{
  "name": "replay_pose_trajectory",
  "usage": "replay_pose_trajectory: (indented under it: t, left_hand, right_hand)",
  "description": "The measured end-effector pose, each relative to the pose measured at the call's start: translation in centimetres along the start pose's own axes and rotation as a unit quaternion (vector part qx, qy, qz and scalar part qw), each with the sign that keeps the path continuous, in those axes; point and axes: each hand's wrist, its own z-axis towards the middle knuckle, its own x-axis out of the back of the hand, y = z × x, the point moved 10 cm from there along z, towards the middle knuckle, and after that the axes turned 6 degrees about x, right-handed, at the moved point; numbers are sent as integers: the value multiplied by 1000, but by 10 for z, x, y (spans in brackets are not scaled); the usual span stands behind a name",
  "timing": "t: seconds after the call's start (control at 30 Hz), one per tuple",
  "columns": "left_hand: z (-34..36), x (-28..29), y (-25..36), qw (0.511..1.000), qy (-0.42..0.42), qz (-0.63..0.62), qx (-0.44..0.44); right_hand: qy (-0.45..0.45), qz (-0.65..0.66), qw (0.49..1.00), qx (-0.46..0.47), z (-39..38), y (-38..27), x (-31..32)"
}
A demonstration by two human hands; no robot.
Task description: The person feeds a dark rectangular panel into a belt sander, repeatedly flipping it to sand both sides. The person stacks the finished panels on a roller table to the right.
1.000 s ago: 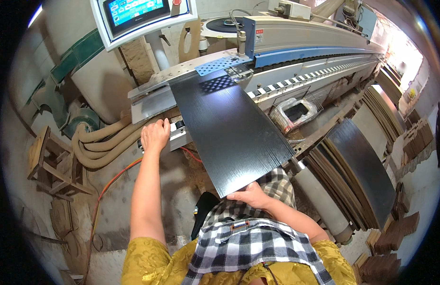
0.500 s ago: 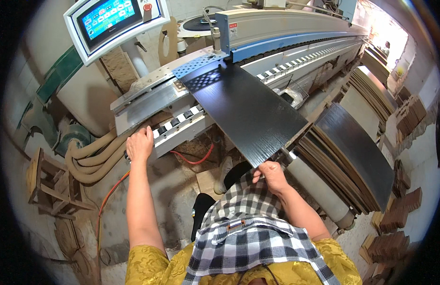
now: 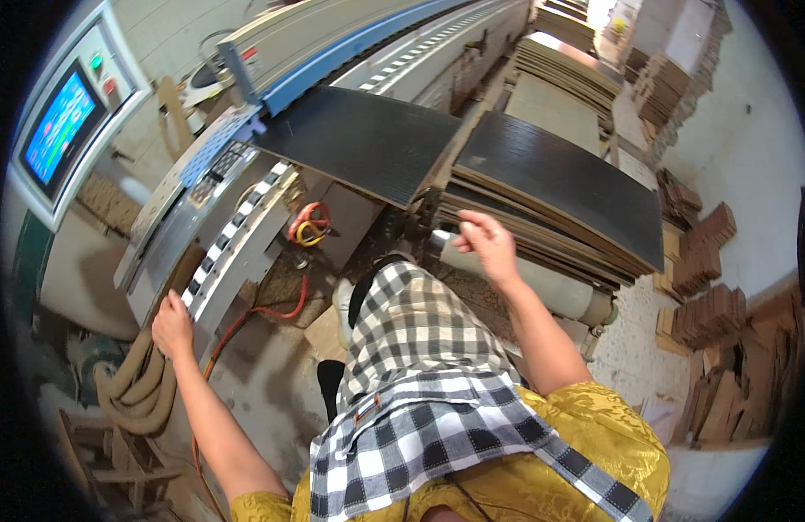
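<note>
A black wood-grain board [image 3: 367, 135] lies partly on the edge banding machine [image 3: 333, 61], its far edge by the blue guard and its near corner overhanging toward me. My right hand [image 3: 487, 245] is in the air short of the board and the stacked boards, touching neither; its fingers are loosely bent and apart, with nothing in them. At the near end of the roller rail [image 3: 233, 230], my left hand [image 3: 172, 329] is closed against the machine's end. Whatever its fingers hold there is hidden.
A stack of black-topped boards [image 3: 567, 178] rests to the right, above a grey roller [image 3: 541, 283]. A control screen [image 3: 61, 126] stands at the left, over thick hoses [image 3: 133, 387]. A red air hose [image 3: 285, 309] hangs under the rail. Brown strips [image 3: 707, 313] are piled far right.
My right hand has let go of the board's near corner and drawn away. The board has moved farther along the machine. The view has turned right; my left hand stays at the rail's end.
</note>
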Motion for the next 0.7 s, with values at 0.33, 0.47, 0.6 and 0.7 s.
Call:
replay_pose_trajectory:
  t: [0.33,0.47,0.6,0.7]
  left_hand:
    - [1,-6,-12,1000,2,-11,-4]
    - [2,-6,-7,1000,2,-10,-10]
    - [2,-7,-5,999,23,-25,-19]
    - [-2,3,-4,999,33,-23,-7]
  right_hand:
    - [546,-252,798,27,-140,-86,340]
    - [539,-204,817,34,-141,-63,376]
    - [560,-87,821,69,-151,-38,382]
    - [554,62,829,44,-163,-26,350]
